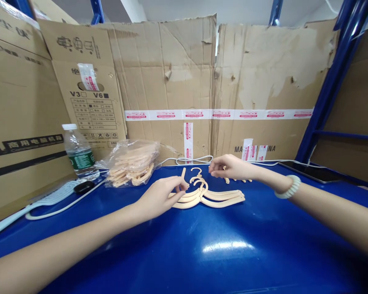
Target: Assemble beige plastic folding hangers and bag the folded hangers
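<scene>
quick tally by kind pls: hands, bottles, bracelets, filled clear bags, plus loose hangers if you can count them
Hands: 2 (left hand, right hand)
Bottle: 1
Bracelet: 1
Filled clear bag: 1
Total: 5
Loose hangers overlap and are partly hidden, so left out.

Smooth hangers (pixel 208 203), glossy tabletop (pixel 187 249), matt cardboard (pixel 165 90)

Whse-type workspace — cardbd walls (pixel 168 90), blue racking (pixel 333 77)

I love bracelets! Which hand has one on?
The right hand: a pale, ribbed bracelet sits just behind it. The left hand, by the front hangers, has none.
</scene>
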Demonstrator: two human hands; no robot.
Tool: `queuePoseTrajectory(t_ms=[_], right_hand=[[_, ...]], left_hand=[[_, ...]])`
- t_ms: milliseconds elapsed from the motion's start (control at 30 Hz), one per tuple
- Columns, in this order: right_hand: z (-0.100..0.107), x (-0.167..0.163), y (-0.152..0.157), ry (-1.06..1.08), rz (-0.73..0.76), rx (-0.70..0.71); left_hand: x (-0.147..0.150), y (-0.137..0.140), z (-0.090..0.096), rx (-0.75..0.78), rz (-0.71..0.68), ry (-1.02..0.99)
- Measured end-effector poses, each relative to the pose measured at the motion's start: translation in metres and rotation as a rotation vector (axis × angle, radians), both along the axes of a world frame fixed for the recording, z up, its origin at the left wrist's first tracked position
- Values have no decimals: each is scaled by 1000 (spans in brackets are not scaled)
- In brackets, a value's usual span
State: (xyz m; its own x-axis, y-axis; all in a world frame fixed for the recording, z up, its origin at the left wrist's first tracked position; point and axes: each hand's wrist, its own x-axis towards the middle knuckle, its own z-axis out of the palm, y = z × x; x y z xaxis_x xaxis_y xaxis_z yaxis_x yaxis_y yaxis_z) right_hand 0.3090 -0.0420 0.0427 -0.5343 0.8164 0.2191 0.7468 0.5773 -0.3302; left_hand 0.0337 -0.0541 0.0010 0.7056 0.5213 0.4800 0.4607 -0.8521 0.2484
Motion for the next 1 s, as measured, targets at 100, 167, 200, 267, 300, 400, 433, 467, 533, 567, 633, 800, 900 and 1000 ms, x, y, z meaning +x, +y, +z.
queuePoseTrajectory(t_ms=[100, 167, 200, 267, 300, 400, 433, 467, 533, 567, 633, 800, 900, 1000], right_hand=[[-1, -8, 31, -79, -3, 45], [-6, -13, 50, -124, 1, 39], [-10, -15, 58, -143, 10, 33], [-17, -19, 71, -175, 41, 14], [-21, -21, 76, -185, 60, 4], [-30, -23, 84, -193, 110, -21], [-32, -23, 86, -186, 121, -26], [-34, -23, 87, -175, 131, -30], [-37, -24, 88, -147, 148, -38], [-37, -24, 89, -130, 155, -42], [-38, -24, 89, -91, 156, -47], [-36, -22, 85, 90, 51, -35], [-33, -18, 77, 247, -51, -79], [-29, -16, 60, 404, -109, -171]], left_hand=[[12, 25, 4, 41, 24, 88], [19, 44, 2, 44, 14, 133], [21, 52, 1, 44, 13, 152], [22, 64, -4, 46, 7, 184], [22, 68, -6, 47, 0, 197], [19, 73, -10, 47, -22, 226], [18, 73, -11, 46, -29, 232], [18, 73, -11, 44, -37, 238], [16, 74, -11, 41, -55, 250], [16, 75, -11, 39, -64, 255], [15, 77, -11, 37, -81, 263], [13, 80, -14, 55, -109, 263], [13, 80, -16, 89, -114, 247], [10, 79, -12, 125, -116, 226]])
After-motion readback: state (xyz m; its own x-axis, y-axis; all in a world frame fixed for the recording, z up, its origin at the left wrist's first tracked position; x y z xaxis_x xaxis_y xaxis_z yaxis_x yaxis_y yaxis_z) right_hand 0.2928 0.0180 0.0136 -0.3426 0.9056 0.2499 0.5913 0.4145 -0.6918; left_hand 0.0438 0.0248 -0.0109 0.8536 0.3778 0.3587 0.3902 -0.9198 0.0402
